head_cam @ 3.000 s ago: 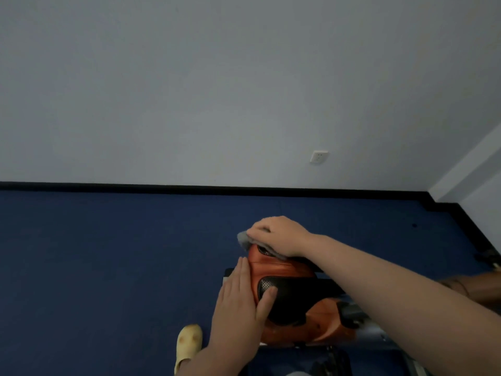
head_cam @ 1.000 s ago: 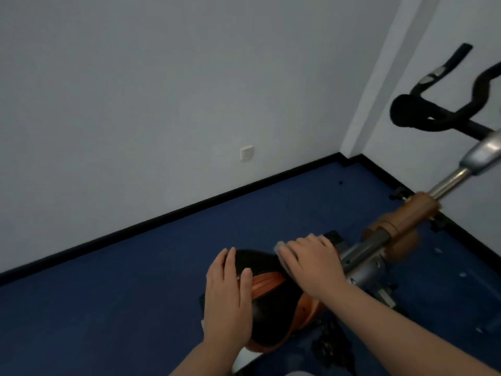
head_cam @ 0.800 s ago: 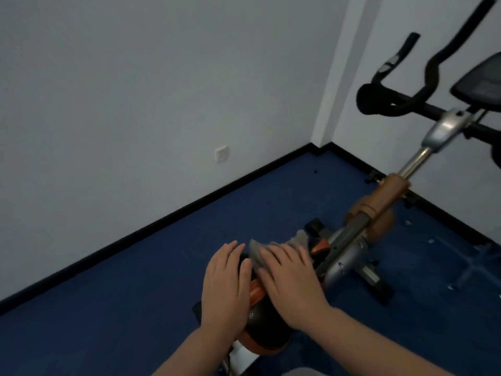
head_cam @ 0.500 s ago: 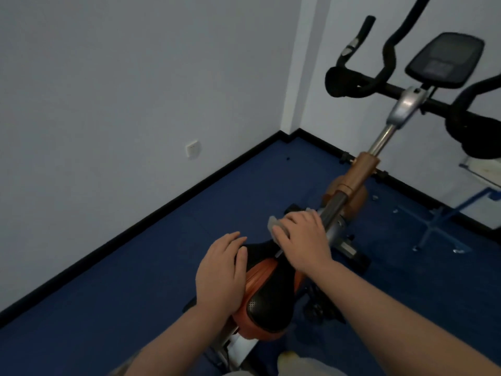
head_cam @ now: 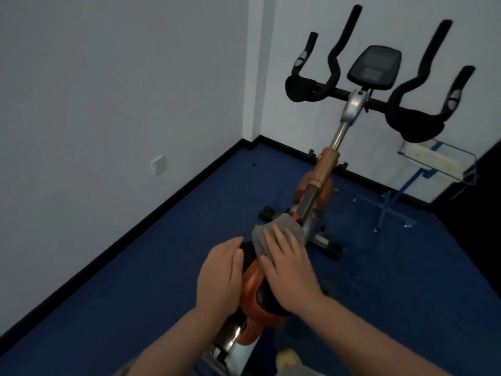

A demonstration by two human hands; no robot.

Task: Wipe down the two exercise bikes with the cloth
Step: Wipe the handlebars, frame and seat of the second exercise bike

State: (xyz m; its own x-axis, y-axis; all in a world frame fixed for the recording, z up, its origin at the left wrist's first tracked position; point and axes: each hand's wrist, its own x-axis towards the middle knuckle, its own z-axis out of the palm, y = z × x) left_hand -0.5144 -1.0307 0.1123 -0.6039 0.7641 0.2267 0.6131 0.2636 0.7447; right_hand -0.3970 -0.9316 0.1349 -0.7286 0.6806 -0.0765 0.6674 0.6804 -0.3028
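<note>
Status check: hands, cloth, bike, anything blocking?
Right hand flat, pressing grey cloth onto the saddle's nose. Left hand flat, resting on saddle's left side. Handlebars and console ahead, nothing on them. Nothing in the way.

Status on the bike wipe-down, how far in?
Early. In hand: the right hand presses the grey cloth flat on the nose of the orange and black saddle, the left hand resting on its side. Nothing shows as finished. Left: the black handlebars, the dark console screen, the steel post. No second bike in view.
</note>
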